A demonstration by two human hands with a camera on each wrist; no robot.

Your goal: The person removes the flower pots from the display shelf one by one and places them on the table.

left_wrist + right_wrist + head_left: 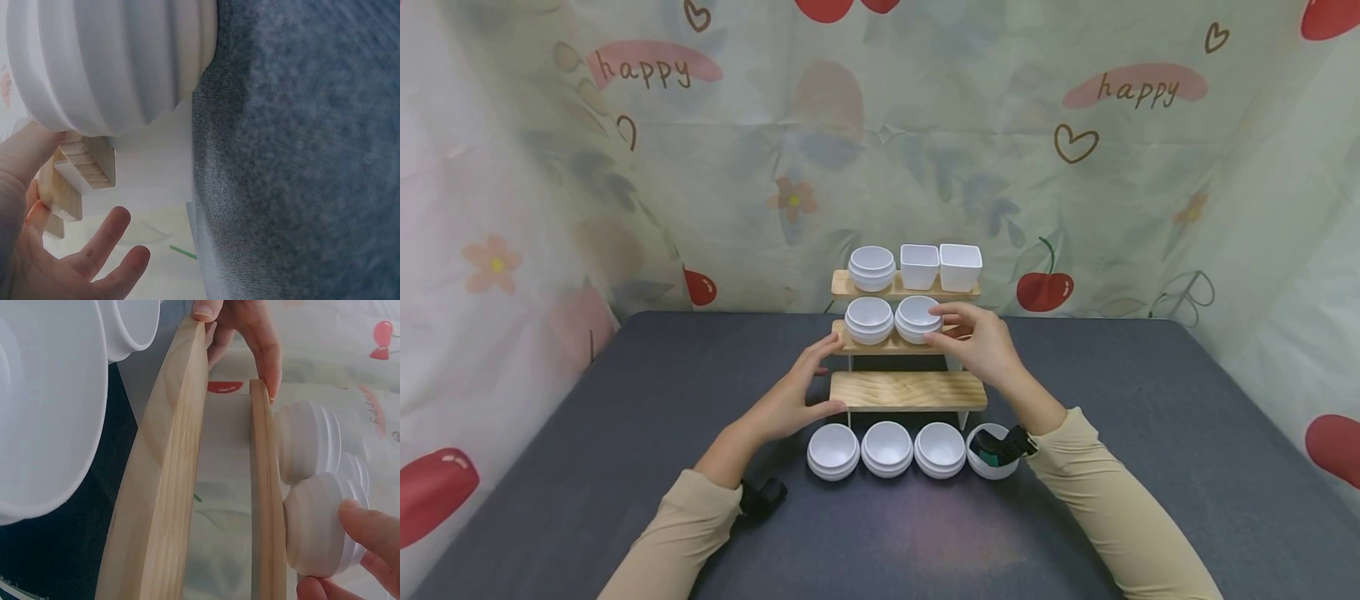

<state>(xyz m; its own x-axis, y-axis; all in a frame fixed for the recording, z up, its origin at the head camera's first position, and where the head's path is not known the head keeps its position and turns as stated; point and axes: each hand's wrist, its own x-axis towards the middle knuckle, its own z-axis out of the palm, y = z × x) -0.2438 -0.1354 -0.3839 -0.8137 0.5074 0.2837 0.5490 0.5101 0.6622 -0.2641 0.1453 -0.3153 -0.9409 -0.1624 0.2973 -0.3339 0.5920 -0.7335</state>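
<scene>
On the middle tier of a wooden stand stand two white round bowls. My right hand (981,342) grips the right-hand round bowl (916,323) from its right side; in the right wrist view a thumb (369,528) lies on its wall and a fingertip is at its lower edge. The other round bowl (868,322) sits just left of it. At the stand's left end is my left hand (790,398), thumb on the end of the bare lowest board (908,390) and fingertips at the end of the middle board (265,481). Its other fingers spread out in the left wrist view.
The top board (844,285) bears a round bowl (872,268) and two square bowls (960,268). Several round bowls (887,450) line up on the dark cloth before the stand, the rightmost partly behind the right wrist camera (1003,447). A printed curtain (887,167) hangs behind.
</scene>
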